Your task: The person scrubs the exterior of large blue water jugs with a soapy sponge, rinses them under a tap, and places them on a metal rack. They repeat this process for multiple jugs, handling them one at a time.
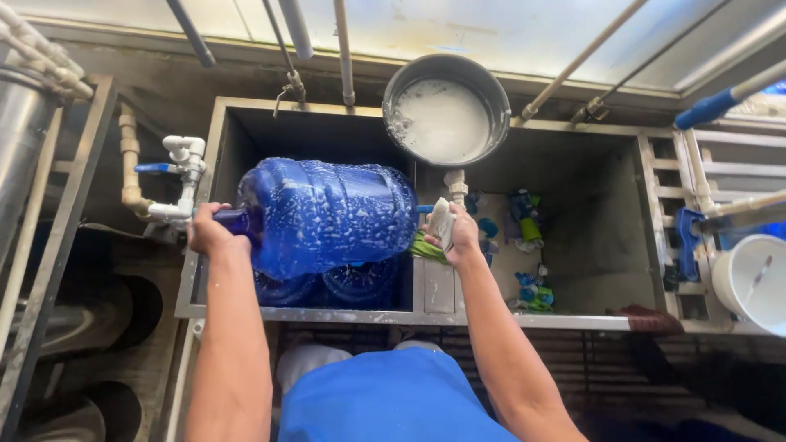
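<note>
Blue plastic, translucent and flecked with suds: a large water jug is lying on its side at centre frame, held over the left compartment of a steel sink. The left hand is closing fully around the jug's neck at centre left. The right hand, right of centre against the jug's base, is clutching a whitish scrubbing pad, fingers curled round it; a green cloth is lying just beneath. More blue jugs are sitting below in the same compartment. At upper centre, a round metal pot of soapy water is resting on the sink's back edge. White pipe fittings with a blue-handled valve are standing at left, close to the neck.

Judgement: the outside scrub appears to be in hand, working at the base end. The next move would likely call for turning the jug by its neck, keeping a firm grip since the wet, soapy surface looks slippery.
</note>
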